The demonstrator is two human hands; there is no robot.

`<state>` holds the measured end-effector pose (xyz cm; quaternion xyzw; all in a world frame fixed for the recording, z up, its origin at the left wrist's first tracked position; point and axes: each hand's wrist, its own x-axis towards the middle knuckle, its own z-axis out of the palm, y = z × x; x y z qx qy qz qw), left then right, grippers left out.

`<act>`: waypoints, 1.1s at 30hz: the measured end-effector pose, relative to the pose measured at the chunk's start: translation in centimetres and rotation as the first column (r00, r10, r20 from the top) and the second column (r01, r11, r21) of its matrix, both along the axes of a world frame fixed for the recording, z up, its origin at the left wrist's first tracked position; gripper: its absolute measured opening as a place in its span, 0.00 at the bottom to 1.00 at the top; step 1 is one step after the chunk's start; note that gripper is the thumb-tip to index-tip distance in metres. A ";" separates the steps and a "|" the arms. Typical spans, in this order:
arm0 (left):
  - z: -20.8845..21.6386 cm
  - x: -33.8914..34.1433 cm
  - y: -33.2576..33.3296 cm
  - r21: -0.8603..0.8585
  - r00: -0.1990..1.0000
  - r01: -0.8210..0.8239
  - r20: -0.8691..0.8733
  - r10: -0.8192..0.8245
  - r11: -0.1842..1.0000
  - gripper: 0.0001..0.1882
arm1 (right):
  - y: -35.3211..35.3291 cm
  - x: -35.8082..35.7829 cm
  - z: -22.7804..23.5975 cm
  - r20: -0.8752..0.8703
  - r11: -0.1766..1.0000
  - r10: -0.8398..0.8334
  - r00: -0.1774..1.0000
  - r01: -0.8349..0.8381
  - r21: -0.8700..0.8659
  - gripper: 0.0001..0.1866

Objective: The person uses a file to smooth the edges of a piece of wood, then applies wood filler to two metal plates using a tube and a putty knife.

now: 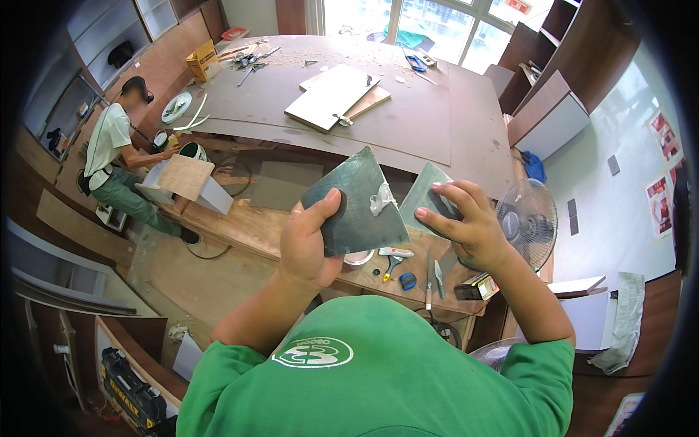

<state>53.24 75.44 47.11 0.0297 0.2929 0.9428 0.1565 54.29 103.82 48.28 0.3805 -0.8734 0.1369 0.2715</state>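
Note:
My left hand (304, 247) grips a square metal putty scraper (353, 218), thumb on its face. A lump of white putty (381, 198) sticks near its right edge. A second metal scraper (424, 193) is in my right hand (475, 231), fingers laid across its face. The two scrapers are held up side by side, their near edges close; I cannot tell if they touch. Below them, partly hidden by the left scraper, a round tub (359, 259) stands on the wooden bench (247, 222). A brush (392, 268) and a blue tape measure (408, 281) lie beside it.
A fan (526, 224) and a black-yellow box (477, 286) stand right. A large brown table (255, 109) ahead carries white board (333, 98), tools and scraps. A co-worker (113, 146) bends over a white box-like piece (211, 195) at left. A tool case (129, 390) sits lower left.

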 end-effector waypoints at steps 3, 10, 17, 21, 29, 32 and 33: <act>0.1 0.0 -0.1 -0.014 0.999 -0.033 -0.011 0.033 0.999 0.16 | 1.3 0.1 0.1 0.005 0.995 -0.068 0.998 0.068 0.079 0.25; -0.3 0.3 -0.4 -0.067 0.998 -0.051 -0.025 0.050 0.996 0.16 | 1.4 1.0 -0.5 0.381 0.929 -0.027 0.924 0.163 -0.331 0.18; -3.5 -1.0 1.2 -0.244 0.989 0.007 0.142 0.029 0.970 0.16 | 4.2 3.9 -13.4 0.750 0.158 0.434 0.499 0.778 -0.609 0.12; -8.6 -2.0 0.6 -0.334 0.994 0.023 0.107 0.014 0.942 0.17 | 7.8 6.4 -24.4 0.733 -0.037 0.472 0.489 0.842 -0.538 0.11; -23.1 -0.7 1.8 -0.453 0.875 0.335 0.476 -0.093 0.826 0.18 | 10.4 17.8 -39.1 0.960 -0.228 0.271 0.069 0.974 -0.005 0.14; -27.6 -0.1 3.1 -0.420 0.818 0.423 0.557 -0.140 0.803 0.18 | 11.0 19.5 -43.4 0.973 -0.202 0.227 -0.049 0.975 0.096 0.10; -29.0 0.0 3.5 -0.384 0.795 0.464 0.578 -0.183 0.798 0.18 | 11.3 19.4 -44.7 0.984 -0.158 0.177 -0.007 0.987 0.035 0.08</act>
